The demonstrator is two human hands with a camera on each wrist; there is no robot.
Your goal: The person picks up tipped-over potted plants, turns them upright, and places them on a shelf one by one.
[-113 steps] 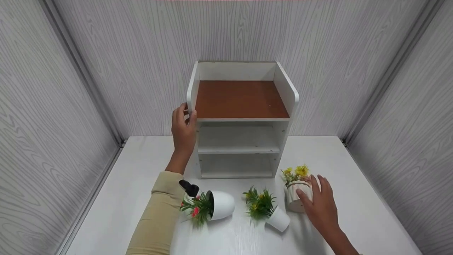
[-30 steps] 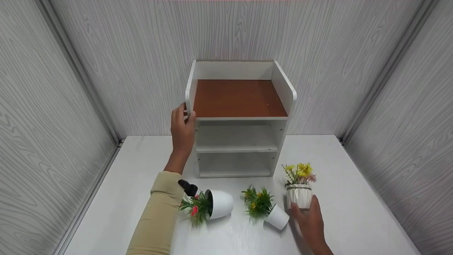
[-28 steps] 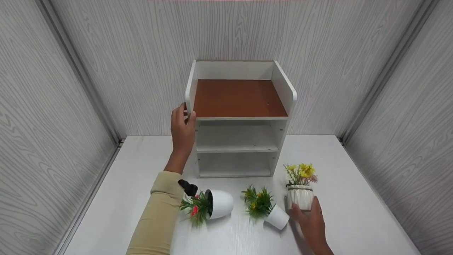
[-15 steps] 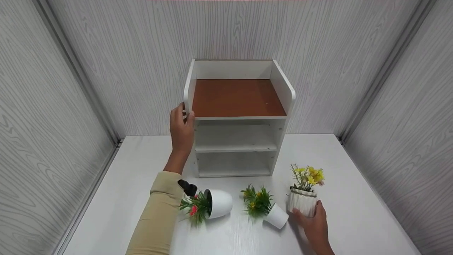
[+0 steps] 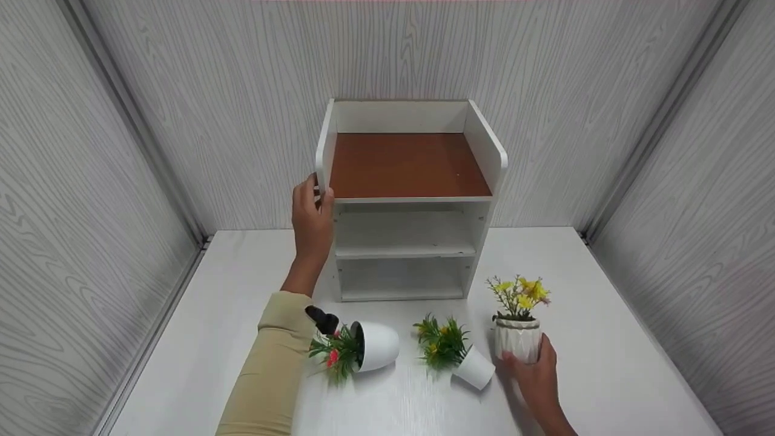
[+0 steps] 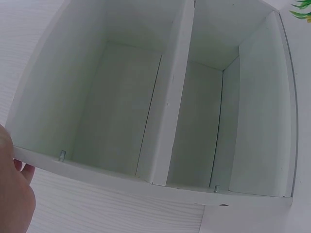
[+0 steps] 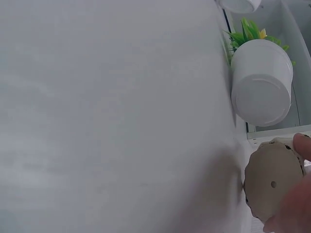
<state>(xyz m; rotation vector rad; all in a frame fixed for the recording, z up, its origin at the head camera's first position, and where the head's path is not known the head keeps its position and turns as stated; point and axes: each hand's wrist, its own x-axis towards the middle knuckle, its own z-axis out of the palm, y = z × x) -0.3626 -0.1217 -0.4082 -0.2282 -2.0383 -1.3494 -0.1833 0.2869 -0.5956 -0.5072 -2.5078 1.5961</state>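
With fingers and thumb on either side of its left side panel, my left hand (image 5: 312, 221) grips the white shelf unit (image 5: 481, 236) in the head view. The left wrist view shows part of that hand (image 6: 14, 189) at the panel's edge. At the right, my right hand (image 5: 537, 375) holds a ribbed white flowerpot (image 5: 517, 339) low down, its yellow and pink flowers (image 5: 524, 297) pointing up and away. The right wrist view faces the pot's base (image 7: 272, 177), which has a small hole; the fingers behind the pot are partly hidden.
Two potted plants lie on their sides on the white table (image 5: 254, 260): a rounded white pot (image 5: 378, 346) with red flowers and a small white pot (image 5: 475, 368) with yellow ones. The shelf has a brown top (image 5: 412, 163) and two compartments. Wood-grain walls (image 5: 605, 121) surround the table.
My right hand, earlier with spread fingers beside the ribbed flowerpot, has taken hold of it low down and turned it more upright. My left hand stays on the shelf unit.
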